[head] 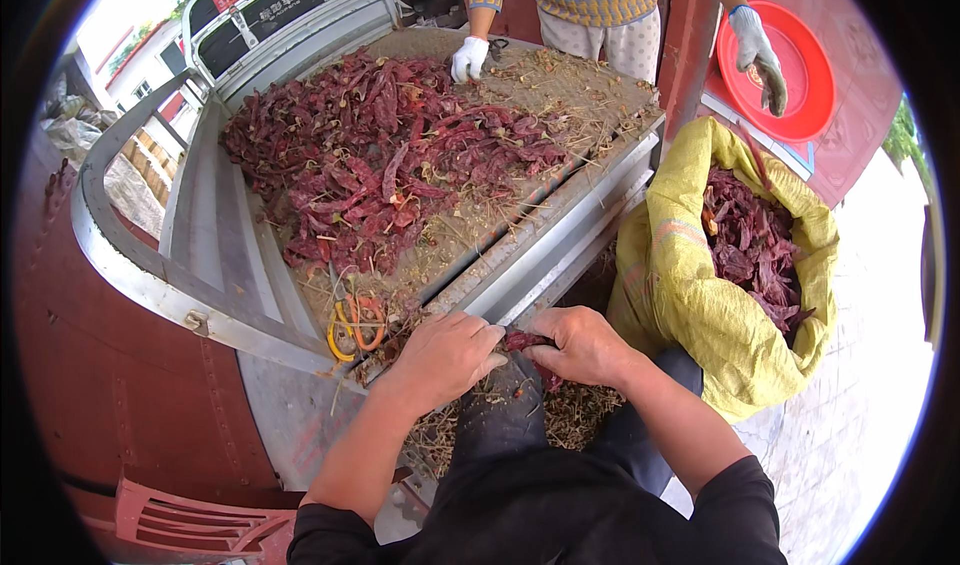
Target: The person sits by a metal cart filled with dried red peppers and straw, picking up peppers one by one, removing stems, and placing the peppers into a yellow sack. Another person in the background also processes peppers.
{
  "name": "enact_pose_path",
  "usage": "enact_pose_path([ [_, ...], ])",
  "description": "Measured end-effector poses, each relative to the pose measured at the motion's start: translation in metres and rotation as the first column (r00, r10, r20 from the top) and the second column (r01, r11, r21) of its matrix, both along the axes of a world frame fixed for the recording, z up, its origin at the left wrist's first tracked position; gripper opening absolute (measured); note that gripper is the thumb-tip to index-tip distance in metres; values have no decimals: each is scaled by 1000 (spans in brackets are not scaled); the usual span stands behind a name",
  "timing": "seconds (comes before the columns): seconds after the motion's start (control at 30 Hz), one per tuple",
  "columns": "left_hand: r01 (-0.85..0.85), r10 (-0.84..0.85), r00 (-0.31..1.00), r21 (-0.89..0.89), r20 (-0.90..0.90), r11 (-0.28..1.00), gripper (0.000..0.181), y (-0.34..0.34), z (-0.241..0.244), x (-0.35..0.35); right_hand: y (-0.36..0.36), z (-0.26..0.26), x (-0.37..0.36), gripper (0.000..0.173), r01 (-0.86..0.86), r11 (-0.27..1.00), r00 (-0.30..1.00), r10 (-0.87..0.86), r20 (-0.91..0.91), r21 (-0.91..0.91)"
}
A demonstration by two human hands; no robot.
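Above my lap, a dried red chili pepper (523,340) is held between my two hands. My right hand (581,345) grips its body, with more red chili showing below the fingers. The fingertips of my left hand (452,355) are pinched at the pepper's other end, and the stem there is hidden. Just left of that hand lie scissors (354,328) with one yellow and one orange handle. A heap of dried red chilies (375,145) covers much of the truck bed (570,88) before me. To my right stands a yellow woven sack (686,302) filled with dried chilies (750,253).
Across the bed stands a person in white gloves, one glove (470,60) at the heap, the other (757,58) over a red plastic basin (817,77). The bed's metal side panel (562,242) runs before my knees. Stem scraps (577,411) litter the ground. A red plastic chair (195,520) stands lower left.
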State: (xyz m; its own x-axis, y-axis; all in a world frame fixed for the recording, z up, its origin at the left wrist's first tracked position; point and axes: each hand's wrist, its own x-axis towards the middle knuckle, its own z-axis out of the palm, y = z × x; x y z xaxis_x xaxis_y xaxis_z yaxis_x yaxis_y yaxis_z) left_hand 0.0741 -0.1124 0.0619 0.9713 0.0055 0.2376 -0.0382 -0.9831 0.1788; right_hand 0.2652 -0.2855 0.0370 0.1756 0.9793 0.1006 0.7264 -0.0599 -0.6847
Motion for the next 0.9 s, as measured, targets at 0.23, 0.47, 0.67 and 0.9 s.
enact_pose_path([
  [0.23,74,-77,997,157,15,985,8,-4,0,3,-4,19,-5,28,-80,997,991,78,105,17],
  [0.47,73,-102,967,133,232,988,10,-18,2,10,-9,-7,-4,25,-181,983,796,163,-583,27],
  [0.67,-96,161,881,-165,446,982,15,-50,-26,29,-27,-14,-48,27,262,964,-35,52,-998,41],
  [0.9,-289,331,925,-219,188,932,22,-14,-35,25,-116,45,66,23,521,828,770,-349,-535,209],
])
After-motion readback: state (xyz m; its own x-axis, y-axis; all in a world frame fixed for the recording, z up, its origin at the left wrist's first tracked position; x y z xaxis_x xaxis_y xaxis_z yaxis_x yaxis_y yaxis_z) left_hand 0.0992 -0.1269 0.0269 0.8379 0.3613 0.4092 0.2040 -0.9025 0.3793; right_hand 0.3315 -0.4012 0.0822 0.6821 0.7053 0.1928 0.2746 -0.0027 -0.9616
